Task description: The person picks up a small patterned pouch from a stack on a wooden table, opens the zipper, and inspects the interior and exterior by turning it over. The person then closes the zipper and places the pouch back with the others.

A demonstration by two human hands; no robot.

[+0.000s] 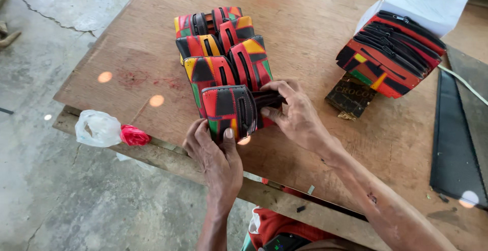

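Currently your left fingers [226, 138] pinch the near end of a patchwork zip wallet [231, 110], thumb flat on its front face, the other fingers curled underneath. Your right fingers [277, 98] close on its dark inner flap at the right edge, thumb below and index along the top, so both hands are holding the same wallet. It lies at the near end of a row of similar wallets [221, 48], touching the one behind it.

Progress, as a judgement: the overlapping row of about seven red, yellow, green and black wallets looks already laid out on the wooden table [315, 22]; the one in hand seems the latest addition, not yet released. A second batch [391, 53] sits packed together in a white box, well apart to the right, apparently untouched.

Pose: left hand [213, 154] comes up from the table's near edge, wrist straight. Right hand [300, 116] reaches in from the right, forearm angled across the table, wrist slightly bent.
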